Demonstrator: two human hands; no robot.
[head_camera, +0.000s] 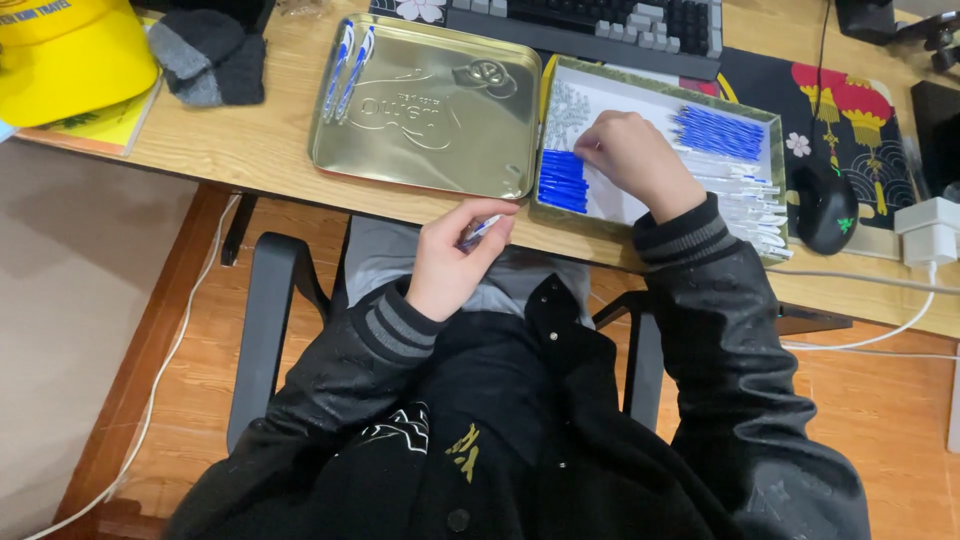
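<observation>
My left hand sits at the desk's front edge, closed around a white pen with blue trim. My right hand reaches into an open tin box, fingers curled down among the pen parts. The box holds a patch of blue caps at its left, more blue pieces at the upper right, and a row of white pen barrels on the right. What the right fingers pinch is hidden. The gold tin lid lies upside down beside the box, with two finished pens in it.
A yellow cap and grey-black socks lie at the desk's left. A keyboard sits behind the tins. A black mouse rests on a patterned mat, with a white charger and cables at right.
</observation>
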